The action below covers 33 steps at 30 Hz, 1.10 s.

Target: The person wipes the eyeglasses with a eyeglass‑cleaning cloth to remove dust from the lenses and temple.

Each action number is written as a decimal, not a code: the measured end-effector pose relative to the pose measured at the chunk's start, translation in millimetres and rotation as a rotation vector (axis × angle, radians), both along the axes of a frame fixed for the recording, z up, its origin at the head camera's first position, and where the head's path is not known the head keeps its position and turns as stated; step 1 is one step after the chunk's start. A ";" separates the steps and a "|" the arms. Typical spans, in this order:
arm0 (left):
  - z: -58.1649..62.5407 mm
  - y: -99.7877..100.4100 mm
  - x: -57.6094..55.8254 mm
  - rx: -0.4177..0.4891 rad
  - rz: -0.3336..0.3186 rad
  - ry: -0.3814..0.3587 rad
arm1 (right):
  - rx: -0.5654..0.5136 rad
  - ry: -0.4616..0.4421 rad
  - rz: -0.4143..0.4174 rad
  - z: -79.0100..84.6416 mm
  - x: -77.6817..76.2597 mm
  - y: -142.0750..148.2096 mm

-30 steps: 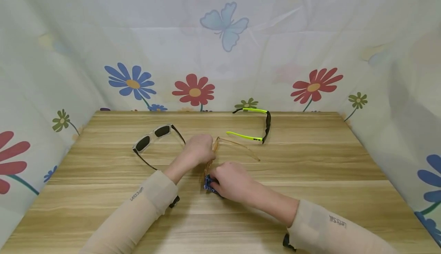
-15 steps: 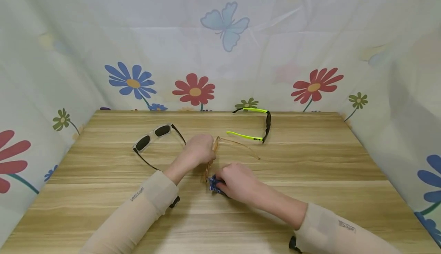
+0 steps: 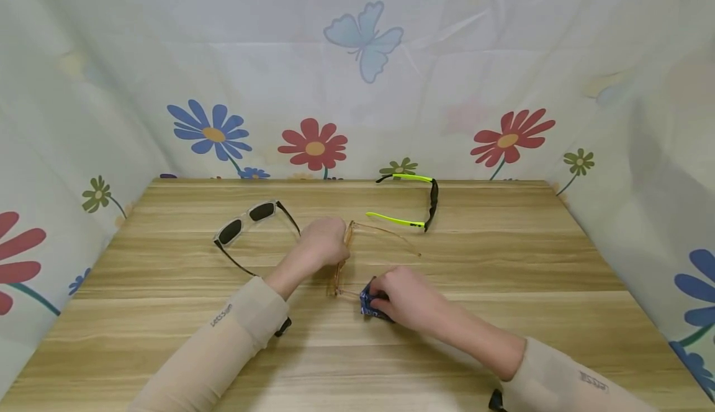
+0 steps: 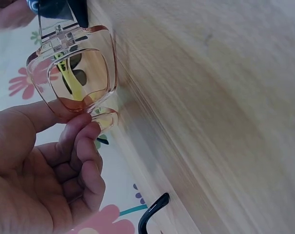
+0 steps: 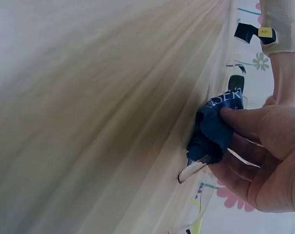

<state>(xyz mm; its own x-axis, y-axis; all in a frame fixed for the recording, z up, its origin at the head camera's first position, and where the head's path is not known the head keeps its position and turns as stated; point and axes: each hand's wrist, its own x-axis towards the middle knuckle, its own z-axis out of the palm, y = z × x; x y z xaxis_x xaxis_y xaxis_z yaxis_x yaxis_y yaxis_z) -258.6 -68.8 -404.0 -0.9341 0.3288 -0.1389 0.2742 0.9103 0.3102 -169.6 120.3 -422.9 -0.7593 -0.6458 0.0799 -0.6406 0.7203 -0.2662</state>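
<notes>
My left hand (image 3: pixel 321 242) pinches the middle of a pair of clear, amber-tinted glasses (image 3: pixel 338 275), thumb and fingertips at the bridge in the left wrist view. One temple stretches back to the right, unfolded; the nearer temple runs into a blue cloth (image 3: pixel 371 306) with white lettering. That cloth is bunched between the thumb and fingers of my right hand (image 3: pixel 413 299). In the right wrist view the cloth (image 5: pixel 213 131) wraps the temple, and the temple's tip (image 5: pixel 190 171) pokes out below it. The left hand covers part of the glasses' front in the head view.
Sunglasses with a clear frame and dark lenses (image 3: pixel 230 232) lie left of my left hand. Farther back on the wooden table (image 3: pixel 503 238) rest black sunglasses with neon-yellow temples (image 3: pixel 395 219). A flower-printed curtain (image 3: pixel 447 89) stands behind and at both sides.
My right hand has slid the blue cloth rightward along the near temple, away from the glasses' front, uncovering the hinge end. The left hand has stayed in place.
</notes>
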 end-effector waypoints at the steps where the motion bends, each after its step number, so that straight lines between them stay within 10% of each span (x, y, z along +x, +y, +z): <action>1: 0.0 -0.3 0.2 0.002 0.000 -0.001 | -0.002 -0.005 -0.001 0.1 0.3 2.5; 33: 2.4 -3.3 0.7 0.022 0.000 -0.034 | -0.018 -0.098 -0.020 10.9 0.1 53.4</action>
